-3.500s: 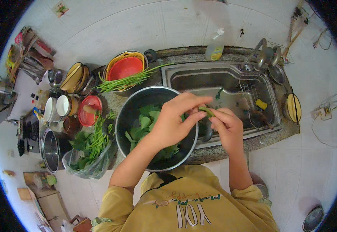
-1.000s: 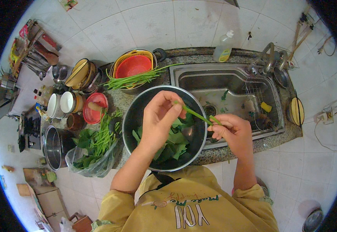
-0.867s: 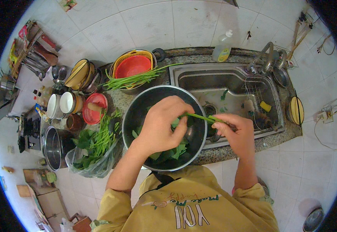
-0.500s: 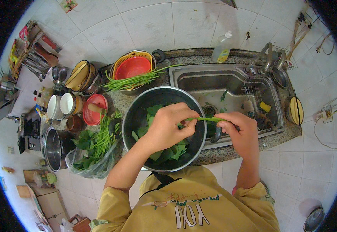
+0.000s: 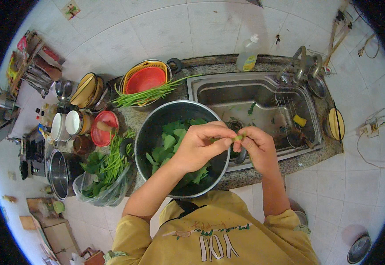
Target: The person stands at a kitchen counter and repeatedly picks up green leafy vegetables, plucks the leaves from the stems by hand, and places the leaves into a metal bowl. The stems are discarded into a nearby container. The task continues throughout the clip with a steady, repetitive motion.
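Observation:
My left hand (image 5: pixel 204 145) is over the right part of a large dark pot (image 5: pixel 144 126), its thumb and fingertips pinched together. Just right of the pot's rim, my right hand (image 5: pixel 258 148) meets it, also in a pinch. A short bit of green stem (image 5: pixel 237 138) shows between the two sets of fingertips, both hands gripping it. Loose green leaves (image 5: pixel 169 141) lie inside the pot, partly hidden under my left hand and forearm. Long peeled-looking green stalks (image 5: pixel 150 95) rest across a red and yellow colander (image 5: pixel 144 79) behind the pot.
Left of the pot, a clear plastic bag (image 5: pixel 102 198) holds leafy stems (image 5: pixel 113 165). Beyond it stand a steel pot (image 5: pixel 59 172), white bowls (image 5: pixel 73 121) and a red basket (image 5: pixel 99 137). At right is a steel sink (image 5: pixel 227 92) with a wire rack and yellow sponge (image 5: pixel 299 120).
My right hand has moved left, bringing both hands' fingertips together. The stem that was stretched out between them now shows only as a short piece. The view has shifted slightly.

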Demonstrator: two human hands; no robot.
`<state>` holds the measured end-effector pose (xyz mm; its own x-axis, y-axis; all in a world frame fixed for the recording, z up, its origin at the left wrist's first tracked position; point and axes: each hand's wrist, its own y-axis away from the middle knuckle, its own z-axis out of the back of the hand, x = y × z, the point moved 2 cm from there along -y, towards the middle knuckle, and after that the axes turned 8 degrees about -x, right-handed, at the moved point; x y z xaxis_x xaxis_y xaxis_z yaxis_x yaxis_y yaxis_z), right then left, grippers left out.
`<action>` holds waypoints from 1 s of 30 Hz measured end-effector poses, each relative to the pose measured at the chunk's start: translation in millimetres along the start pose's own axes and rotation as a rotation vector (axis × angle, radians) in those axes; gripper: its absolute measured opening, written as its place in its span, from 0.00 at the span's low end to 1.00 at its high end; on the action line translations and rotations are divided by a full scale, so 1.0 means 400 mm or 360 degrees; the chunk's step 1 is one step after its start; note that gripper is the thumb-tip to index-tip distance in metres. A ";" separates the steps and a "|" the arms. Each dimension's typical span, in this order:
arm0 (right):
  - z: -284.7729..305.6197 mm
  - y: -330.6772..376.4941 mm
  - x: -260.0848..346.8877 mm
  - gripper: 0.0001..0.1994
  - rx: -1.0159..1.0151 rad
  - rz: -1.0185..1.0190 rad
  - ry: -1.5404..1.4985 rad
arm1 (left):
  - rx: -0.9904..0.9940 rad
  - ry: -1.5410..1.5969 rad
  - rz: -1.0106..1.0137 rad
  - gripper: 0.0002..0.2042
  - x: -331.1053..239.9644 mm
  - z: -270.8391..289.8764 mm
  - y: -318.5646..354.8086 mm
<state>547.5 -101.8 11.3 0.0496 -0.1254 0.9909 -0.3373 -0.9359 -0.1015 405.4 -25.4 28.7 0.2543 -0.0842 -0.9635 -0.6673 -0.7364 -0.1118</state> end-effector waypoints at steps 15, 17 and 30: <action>0.059 0.009 -0.024 0.06 -0.0212 -0.0245 -0.0076 | -0.0071 -0.0672 -0.0122 0.05 0.065 -0.059 -0.072; 0.073 0.009 -0.029 0.06 -0.0233 -0.0190 -0.0031 | -0.0095 -0.0813 -0.0187 0.05 0.067 -0.065 -0.075; 0.112 -0.034 -0.027 0.10 -0.0662 -0.0218 -0.0316 | 0.0277 -0.1288 -0.0563 0.03 0.059 -0.082 -0.047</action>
<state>593.8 -102.5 -1.8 0.2848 -0.1088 0.9524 -0.6608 -0.7420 0.1129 447.0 -35.5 16.2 -0.0619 0.6751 -0.7352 -0.7570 -0.5118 -0.4062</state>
